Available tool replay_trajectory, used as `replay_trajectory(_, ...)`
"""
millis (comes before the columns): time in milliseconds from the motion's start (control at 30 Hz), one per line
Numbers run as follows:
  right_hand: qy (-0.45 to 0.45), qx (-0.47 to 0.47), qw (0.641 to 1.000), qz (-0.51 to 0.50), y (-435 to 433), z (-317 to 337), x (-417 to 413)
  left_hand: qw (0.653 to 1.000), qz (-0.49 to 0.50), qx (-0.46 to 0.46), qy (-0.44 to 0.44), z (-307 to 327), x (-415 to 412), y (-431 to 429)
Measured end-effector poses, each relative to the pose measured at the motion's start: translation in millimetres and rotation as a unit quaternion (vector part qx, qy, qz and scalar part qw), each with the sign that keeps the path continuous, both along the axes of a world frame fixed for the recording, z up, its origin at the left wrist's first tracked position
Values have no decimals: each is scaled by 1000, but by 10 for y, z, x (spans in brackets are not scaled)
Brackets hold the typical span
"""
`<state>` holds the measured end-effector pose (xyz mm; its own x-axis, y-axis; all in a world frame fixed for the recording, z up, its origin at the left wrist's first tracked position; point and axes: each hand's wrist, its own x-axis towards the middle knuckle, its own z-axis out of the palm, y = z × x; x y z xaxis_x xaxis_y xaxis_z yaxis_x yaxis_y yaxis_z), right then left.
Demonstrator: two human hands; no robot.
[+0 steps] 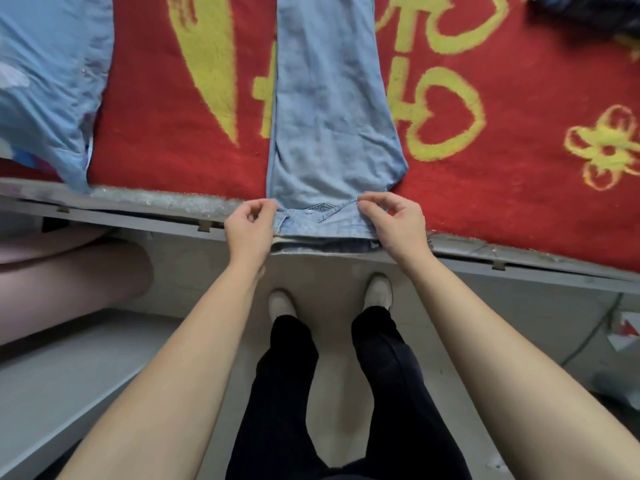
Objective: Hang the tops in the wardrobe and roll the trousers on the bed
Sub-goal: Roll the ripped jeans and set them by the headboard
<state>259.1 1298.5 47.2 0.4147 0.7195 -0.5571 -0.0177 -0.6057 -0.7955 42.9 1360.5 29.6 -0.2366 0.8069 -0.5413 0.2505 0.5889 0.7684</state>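
Trousers [332, 116] were pinched at the waistband's two corners, left hand [251, 226] and right hand [394, 223] with fingers curled on the denim, at the near edge of the bed [138, 199]; their length ran straight away across the red blanket [166, 133], both hands equally near

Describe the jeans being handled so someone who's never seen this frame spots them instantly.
The bed is covered by a red blanket with yellow hearts. Down its middle lies a long strip of pale denim, the jeans, waistband at the near edge where the left hand and right hand pinch it. Unlike the blue garment at the far left, they lie flat, straight and narrow.
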Motion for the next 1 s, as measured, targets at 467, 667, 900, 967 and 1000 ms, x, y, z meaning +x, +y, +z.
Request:
replay_trajectory(467, -187, -11, 972, 145, 1057, -701, 455, 959, -218, 15, 182, -578, 282, 1182)
replay_trajectory(667, -273, 33, 961, 2, 1460, -877, 513, 945, -161, 154, 241, -618, 573, 1650)
replay_trajectory(900, -315, -75, 944, 64, 1630, -1025, 530, 928, -215, 36, 302, -819, 689, 1785)
replay_trajectory(967, -380, -60, 918, 93, 1572, -957, 477, 923, -204, 88, 313, -728, 675, 1666)
replay_trajectory(1000, -433, -51, 893, 114, 1524, -929, 430, 906, -212, 147, 335, -685, 664, 1578)
